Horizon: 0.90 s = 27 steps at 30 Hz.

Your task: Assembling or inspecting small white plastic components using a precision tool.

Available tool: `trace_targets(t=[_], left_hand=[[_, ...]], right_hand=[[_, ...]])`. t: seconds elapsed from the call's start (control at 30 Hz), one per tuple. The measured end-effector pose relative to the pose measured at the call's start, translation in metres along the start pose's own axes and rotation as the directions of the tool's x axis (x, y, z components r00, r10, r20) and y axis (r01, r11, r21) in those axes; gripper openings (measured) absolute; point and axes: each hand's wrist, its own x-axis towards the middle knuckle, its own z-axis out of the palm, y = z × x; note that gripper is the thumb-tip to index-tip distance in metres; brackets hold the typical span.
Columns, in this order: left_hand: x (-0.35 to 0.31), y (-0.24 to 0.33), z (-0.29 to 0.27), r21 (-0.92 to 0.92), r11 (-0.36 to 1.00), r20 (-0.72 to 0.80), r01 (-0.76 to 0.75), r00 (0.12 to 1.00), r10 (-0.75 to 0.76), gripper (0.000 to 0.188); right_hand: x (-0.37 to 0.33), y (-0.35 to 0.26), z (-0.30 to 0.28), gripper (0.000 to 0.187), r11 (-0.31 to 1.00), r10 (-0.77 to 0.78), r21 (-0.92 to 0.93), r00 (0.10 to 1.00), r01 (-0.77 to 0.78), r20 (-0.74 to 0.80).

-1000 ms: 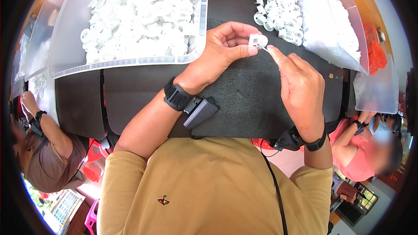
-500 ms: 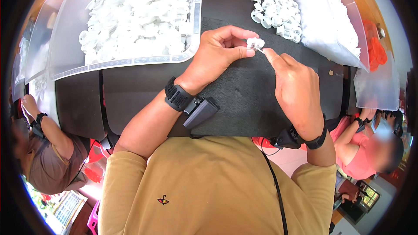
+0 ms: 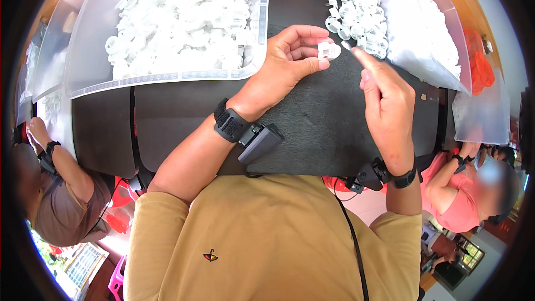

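Observation:
In my left hand, a small white plastic fitting is pinched between thumb and fingers, above the dark mat. My right hand is just to its right, index finger reaching toward the fitting and the other fingers curled in. A thin, pale, blade-like piece pokes out past that fingertip; most of it is hidden by the hand. It is apart from the fitting. Beyond my hands lies a loose pile of similar white fittings.
A large clear bin heaped with white parts stands at the left. On the right is another clear bin with a plastic bag of white parts, beside a red bag. Co-workers sit on both sides. A dark table spans the front.
My right hand has drawn back to the right, taking the blade-like piece off the fitting. The fitting is turned differently in my left fingers. The view has shifted slightly.

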Motion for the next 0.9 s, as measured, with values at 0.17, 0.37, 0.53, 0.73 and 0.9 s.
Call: trace_targets(t=[0.17, 0.37, 0.53, 0.73, 0.9], left_hand=[[0.0, -0.001, 0.001, -0.032, 0.999, 0.037, 0.001, 0.999, 0.0, 0.04], [-0.001, -0.001, 0.0, -0.043, 0.999, 0.06, 0.008, 0.998, -0.005, 0.039], [-0.002, 0.002, 0.001, -0.154, 0.987, 0.047, 0.053, 0.998, -0.046, 0.037], [0.001, -0.006, -0.003, -0.051, 0.994, 0.077, 0.095, 0.993, -0.091, 0.035], [0.0, -0.005, -0.006, -0.091, 0.989, 0.035, 0.115, 0.993, -0.112, 0.035]], right_hand=[[0.009, 0.009, 0.023, 0.035, 0.906, 0.164, 0.403, 0.985, -0.131, -0.05], [0.012, 0.014, 0.033, 0.013, 0.733, 0.282, 0.621, 0.955, -0.278, 0.095], [0.012, 0.015, 0.032, 0.008, 0.739, 0.259, 0.637, 0.965, -0.221, 0.035], [0.013, 0.014, 0.03, 0.012, 0.9, 0.158, 0.413, 0.987, -0.139, -0.011], [0.004, -0.002, 0.012, 0.026, 0.976, -0.039, 0.211, 0.995, 0.057, -0.091]])
